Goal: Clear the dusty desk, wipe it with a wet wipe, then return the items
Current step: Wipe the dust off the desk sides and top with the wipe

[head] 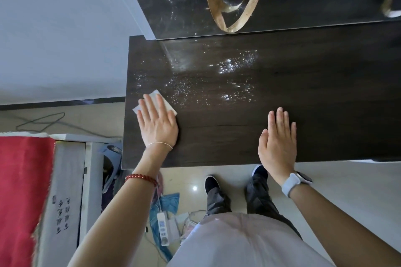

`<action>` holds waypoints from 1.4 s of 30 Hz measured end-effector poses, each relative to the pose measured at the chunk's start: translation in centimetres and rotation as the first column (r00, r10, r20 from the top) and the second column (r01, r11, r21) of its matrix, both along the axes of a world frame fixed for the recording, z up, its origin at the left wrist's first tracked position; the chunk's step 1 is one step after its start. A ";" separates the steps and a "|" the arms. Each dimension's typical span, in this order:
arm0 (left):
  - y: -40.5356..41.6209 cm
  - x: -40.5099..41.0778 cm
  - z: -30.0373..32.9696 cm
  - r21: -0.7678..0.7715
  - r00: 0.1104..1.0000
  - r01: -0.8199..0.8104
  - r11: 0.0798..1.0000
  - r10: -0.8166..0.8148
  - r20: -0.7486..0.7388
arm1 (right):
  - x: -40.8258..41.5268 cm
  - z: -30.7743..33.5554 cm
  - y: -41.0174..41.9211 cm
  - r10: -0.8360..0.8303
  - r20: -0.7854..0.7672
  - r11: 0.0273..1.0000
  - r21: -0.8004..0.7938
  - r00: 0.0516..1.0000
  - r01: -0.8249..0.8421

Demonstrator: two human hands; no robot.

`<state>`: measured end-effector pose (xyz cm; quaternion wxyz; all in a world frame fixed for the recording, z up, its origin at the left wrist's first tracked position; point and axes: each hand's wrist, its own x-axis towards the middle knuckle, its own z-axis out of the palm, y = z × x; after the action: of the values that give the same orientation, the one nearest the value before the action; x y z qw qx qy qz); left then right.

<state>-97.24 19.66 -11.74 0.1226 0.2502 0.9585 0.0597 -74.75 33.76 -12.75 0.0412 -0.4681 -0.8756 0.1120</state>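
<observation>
Dark wood-grain table (303, 115) carries a scatter of glittering dust specks (227, 76) just beyond the left fingers (149, 104). These lie straight and flat, pressing a folded white wet wipe (168, 104) whose long axis runs diagonally, one corner pointing past the fingertips. Right hand (277, 143) rests flat, fingers straight, grasping nothing, well apart from the wipe.

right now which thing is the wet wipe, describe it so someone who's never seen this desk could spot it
Find the dark wood desk that fills the middle of the view, then go to its left end. There the left hand lies flat, fingers straight, pressing on the wet wipe. It is the only white sheet on the desktop; the white specks beside it are scattered dust.
</observation>
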 end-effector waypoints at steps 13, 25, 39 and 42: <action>9.7 8.8 0.2 -0.008 0.924 0.383 0.924 -0.383 0.004 | 2.6 0.6 5.5 0.101 0.035 0.995 -0.021 0.994 -0.100; 18.2 12.6 -0.2 -0.023 0.881 0.471 0.882 -0.471 -0.031 | 4.1 0.7 9.2 0.142 0.031 0.990 -0.030 0.989 -0.141; 10.7 2.3 0.5 -0.080 0.971 0.238 0.968 -0.240 -0.018 | -0.7 1.1 5.4 0.017 0.077 0.999 -0.053 0.997 -0.013; 7.0 -0.9 0.7 -0.122 0.987 0.155 0.980 -0.157 -0.011 | -3.6 1.0 3.2 0.060 0.082 0.997 -0.048 0.995 -0.056</action>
<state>-98.12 26.67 -11.07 0.1320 0.3173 0.9391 -0.0110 -78.33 36.94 -11.79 -0.0093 -0.4475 -0.8870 0.1134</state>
